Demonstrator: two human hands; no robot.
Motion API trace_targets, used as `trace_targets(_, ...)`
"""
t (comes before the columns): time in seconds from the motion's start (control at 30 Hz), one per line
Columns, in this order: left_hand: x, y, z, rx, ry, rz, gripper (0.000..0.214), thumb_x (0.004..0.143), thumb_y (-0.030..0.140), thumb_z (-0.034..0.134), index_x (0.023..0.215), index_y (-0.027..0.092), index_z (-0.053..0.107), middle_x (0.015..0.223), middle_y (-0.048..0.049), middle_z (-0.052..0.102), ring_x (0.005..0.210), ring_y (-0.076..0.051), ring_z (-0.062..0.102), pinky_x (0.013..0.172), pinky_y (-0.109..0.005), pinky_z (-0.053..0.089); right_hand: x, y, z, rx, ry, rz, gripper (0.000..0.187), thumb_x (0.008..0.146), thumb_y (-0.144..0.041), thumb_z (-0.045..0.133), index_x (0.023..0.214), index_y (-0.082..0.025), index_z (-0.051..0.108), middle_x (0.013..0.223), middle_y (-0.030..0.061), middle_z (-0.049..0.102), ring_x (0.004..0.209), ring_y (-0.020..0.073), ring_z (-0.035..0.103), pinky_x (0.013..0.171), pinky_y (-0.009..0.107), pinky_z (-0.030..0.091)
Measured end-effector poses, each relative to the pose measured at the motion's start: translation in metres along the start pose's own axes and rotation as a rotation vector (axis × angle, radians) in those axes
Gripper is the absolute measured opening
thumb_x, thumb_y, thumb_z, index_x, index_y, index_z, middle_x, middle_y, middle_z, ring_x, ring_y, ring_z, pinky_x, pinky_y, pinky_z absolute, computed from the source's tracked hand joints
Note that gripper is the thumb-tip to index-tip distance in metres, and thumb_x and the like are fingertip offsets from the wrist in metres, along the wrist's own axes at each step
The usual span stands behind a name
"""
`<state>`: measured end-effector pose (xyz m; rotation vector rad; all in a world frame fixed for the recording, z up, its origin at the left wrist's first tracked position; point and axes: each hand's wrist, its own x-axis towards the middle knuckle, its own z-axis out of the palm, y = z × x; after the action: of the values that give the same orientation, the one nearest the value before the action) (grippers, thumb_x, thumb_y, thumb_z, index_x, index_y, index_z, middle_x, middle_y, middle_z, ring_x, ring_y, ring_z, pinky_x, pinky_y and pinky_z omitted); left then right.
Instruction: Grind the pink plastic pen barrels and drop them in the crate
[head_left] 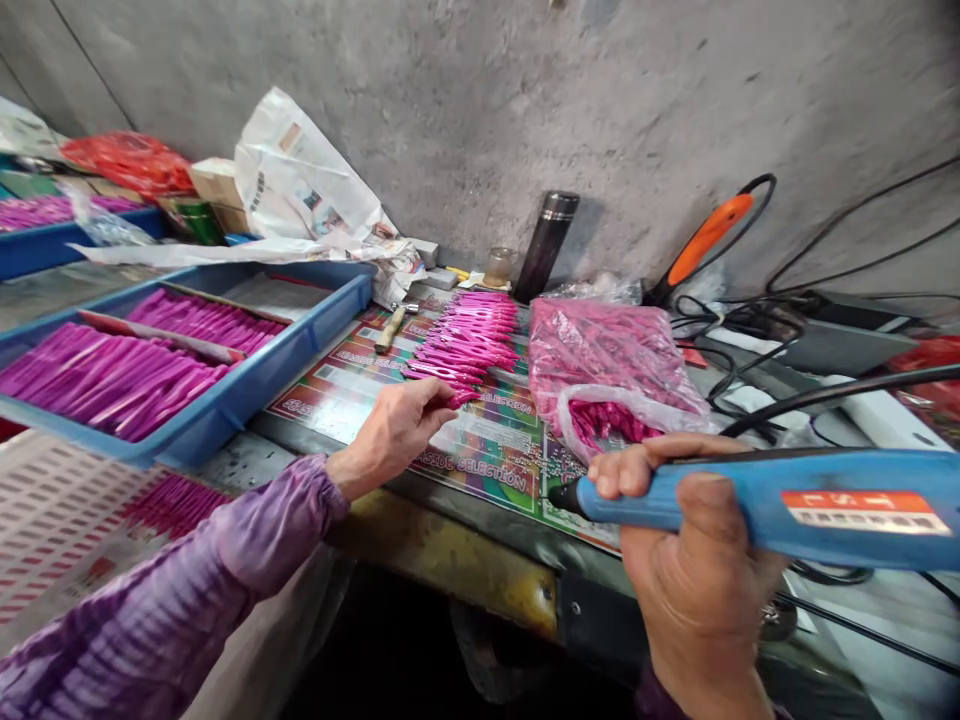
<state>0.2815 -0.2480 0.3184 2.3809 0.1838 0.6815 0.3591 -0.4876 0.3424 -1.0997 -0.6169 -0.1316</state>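
My left hand (pixel 397 430) is closed in a pinch at the near end of a row of slim pink pieces (pixel 472 335) laid out on the printed mat (pixel 442 430). The fingertips grip the end of one slim pink piece (pixel 463 398), whose kind I cannot make out. In my right hand (pixel 697 560) is a blue electric screwdriver (pixel 765 505), its dark tip pointing left over the mat's edge. Tiny specks, perhaps small screws, lie scattered near that tip. Just beyond it rests a clear plastic bag (pixel 615 355) filled with more pink pieces.
A blue divided tray (pixel 187 430) of pink pieces stands at left, above a white perforated basket (pixel 67 520). Behind the row are a dark flask (pixel 547 245) and a small glass jar (pixel 499 268). An orange-handled tool (pixel 709 240) and tangled black cables (pixel 739 350) occupy the right.
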Motion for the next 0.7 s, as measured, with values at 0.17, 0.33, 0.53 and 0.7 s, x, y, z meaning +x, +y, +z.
trace_targets(0.17,-0.015,0.010,0.002,-0.286,-0.021,-0.135,0.016,0.086,0.029,0.067,0.094,0.017,0.074,0.069,0.0033,0.067,0.058,-0.011,0.059,0.058,-0.021,0.046,0.006,0.008,0.010,-0.012,0.028,-0.031,0.025,0.086,-0.042,0.077,0.084,-0.021,0.063,0.066,-0.0037,0.059,0.060,0.0145,0.059,0.068,0.037,0.053)
trace_targets(0.33,-0.025,0.018,0.011,-0.432,-0.059,-0.201,0.020,0.085,0.035,0.069,0.089,0.017,0.074,0.067,0.0029,0.064,0.054,-0.010,0.055,0.049,-0.020,0.042,0.008,0.015,0.013,-0.025,0.054,-0.035,0.028,0.083,-0.042,0.081,0.084,-0.021,0.062,0.068,-0.0038,0.060,0.062,0.0148,0.060,0.069,0.037,0.054)
trace_targets(0.53,-0.036,0.022,0.017,-0.400,-0.046,-0.171,0.015,0.088,0.030,0.069,0.092,0.018,0.076,0.070,0.0019,0.070,0.058,-0.011,0.058,0.055,-0.021,0.044,0.009,0.020,0.013,-0.024,0.086,-0.080,0.032,0.079,-0.043,0.084,0.083,-0.021,0.061,0.068,-0.0042,0.060,0.060,0.0142,0.059,0.067,0.036,0.055)
trace_targets(0.7,-0.047,0.024,0.021,-0.287,-0.073,-0.057,0.013,0.092,0.023,0.066,0.098,0.018,0.078,0.080,-0.0011,0.076,0.068,-0.014,0.066,0.063,-0.023,0.049,0.007,0.016,0.011,-0.014,0.071,-0.090,0.032,0.081,-0.044,0.083,0.083,-0.020,0.062,0.066,-0.0039,0.060,0.060,0.0145,0.059,0.067,0.036,0.054)
